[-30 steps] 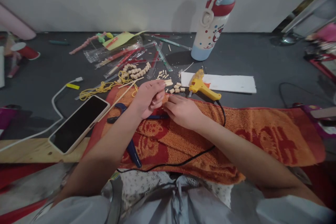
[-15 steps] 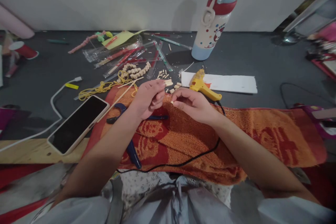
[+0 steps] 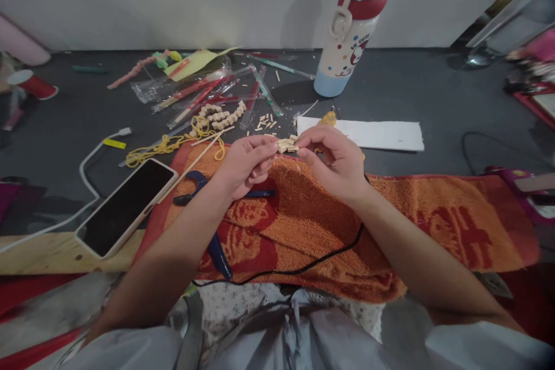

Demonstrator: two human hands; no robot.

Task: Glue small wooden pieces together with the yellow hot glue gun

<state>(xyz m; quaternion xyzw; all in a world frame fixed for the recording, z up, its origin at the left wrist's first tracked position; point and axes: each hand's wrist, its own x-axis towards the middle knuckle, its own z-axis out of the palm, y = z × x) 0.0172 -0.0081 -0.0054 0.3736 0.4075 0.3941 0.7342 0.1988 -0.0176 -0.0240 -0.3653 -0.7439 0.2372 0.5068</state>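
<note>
My left hand (image 3: 249,165) pinches a small cluster of short wooden pieces (image 3: 285,145) above the back edge of the orange towel (image 3: 312,225). My right hand (image 3: 333,162) has thumb and forefinger pressed together at the cluster's right end, on a small wooden piece partly hidden by the fingertips. Behind my right hand, a yellow glue gun (image 3: 328,118) is mostly covered, with its tip on a white strip (image 3: 381,134). Loose cut wooden bits (image 3: 265,122) lie behind the hands. Joined wooden pieces (image 3: 228,118) rest beside yellow string (image 3: 162,147).
Blue-handled pliers (image 3: 219,254) lie on the towel under my left forearm. A phone (image 3: 125,208) and white cable (image 3: 87,167) are at left. A bottle (image 3: 347,40) stands at the back. A black cord (image 3: 303,270) crosses the towel. Wrapped sticks (image 3: 199,92) lie behind.
My right hand has moved up and slightly right, bringing its fingertips to the wooden cluster in my left hand. It now covers most of the glue gun. The view has shifted slightly.
</note>
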